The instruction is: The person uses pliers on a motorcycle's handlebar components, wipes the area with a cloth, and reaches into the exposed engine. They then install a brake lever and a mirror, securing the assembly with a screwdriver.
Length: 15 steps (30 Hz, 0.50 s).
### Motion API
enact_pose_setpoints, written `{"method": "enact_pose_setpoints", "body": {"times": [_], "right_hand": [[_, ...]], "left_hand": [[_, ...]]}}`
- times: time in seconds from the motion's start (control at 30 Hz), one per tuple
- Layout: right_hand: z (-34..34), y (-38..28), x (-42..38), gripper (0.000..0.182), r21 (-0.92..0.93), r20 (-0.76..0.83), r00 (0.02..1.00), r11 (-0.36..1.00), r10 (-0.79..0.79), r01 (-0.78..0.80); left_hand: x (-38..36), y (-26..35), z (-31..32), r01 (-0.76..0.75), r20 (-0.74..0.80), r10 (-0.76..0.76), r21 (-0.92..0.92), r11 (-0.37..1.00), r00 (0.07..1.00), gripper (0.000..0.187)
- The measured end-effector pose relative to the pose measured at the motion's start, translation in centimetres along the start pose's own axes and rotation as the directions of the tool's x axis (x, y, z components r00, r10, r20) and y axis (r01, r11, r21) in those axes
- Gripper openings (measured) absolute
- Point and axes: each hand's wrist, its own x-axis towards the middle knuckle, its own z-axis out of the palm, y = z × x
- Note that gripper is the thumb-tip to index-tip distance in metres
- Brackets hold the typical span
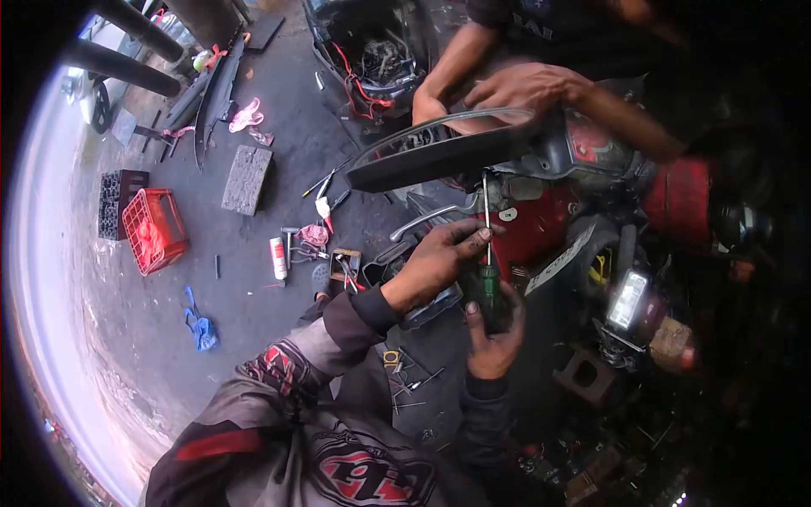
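A screwdriver with a green handle (487, 286) points away from me, its metal shaft reaching up to the front of a red motorcycle (528, 228). The fingers of my left hand (441, 264) are closed on the shaft. My right hand (497, 340) wraps the handle from below. The screwdriver's tip meets the dark area under the handlebar, where I cannot make out a screw. Just beyond my left hand lies a brake lever (431, 217). Above it a dark curved panel with a clear edge (439, 158) crosses the handlebar.
Across the motorcycle, a co-worker's hand (536, 89) rests by the handlebar. On the floor to the left are a red crate (155, 232), a grey block (247, 180), a spray can (279, 258) and a blue cloth (201, 329). Loose tools (414, 384) lie below my arms.
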Motion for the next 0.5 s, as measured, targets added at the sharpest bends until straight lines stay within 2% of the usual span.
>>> {"method": "enact_pose_setpoints", "body": {"times": [0.07, 0.2, 0.27, 0.37, 0.5], "right_hand": [[-0.7, -0.1, 0.1, 0.061, -0.109, 0.008, 0.999, 0.993, 0.045, -0.043], [-0.6, -0.1, 0.2, 0.061, -0.137, -0.001, 1.0, 0.99, 0.025, -0.025], [-0.6, 0.4, 0.3, 0.06, -0.155, -0.014, 0.997, 0.985, -0.077, 0.074], [-0.6, 0.4, 0.2, 0.062, -0.161, -0.028, 0.996, 0.984, -0.082, 0.077], [-0.6, 0.1, 0.1, 0.062, -0.201, -0.026, 0.998, 0.978, -0.064, 0.057]], "left_hand": [[-0.4, 1.3, -0.1, 0.071, 0.04, -0.078, 0.168, 0.983, 0.996, 0.034], [-0.1, 0.9, -0.3, 0.042, 0.057, -0.051, 0.153, 0.987, 0.997, 0.034], [-0.1, 0.9, -0.4, 0.056, 0.06, -0.063, 0.124, 0.991, 0.996, 0.034], [0.4, 0.1, -0.7, -0.023, 0.057, 0.013, 0.176, 0.984, 0.998, 0.035], [0.3, 0.5, -0.6, -0.021, 0.061, 0.011, 0.174, 0.984, 0.998, 0.035]]}}
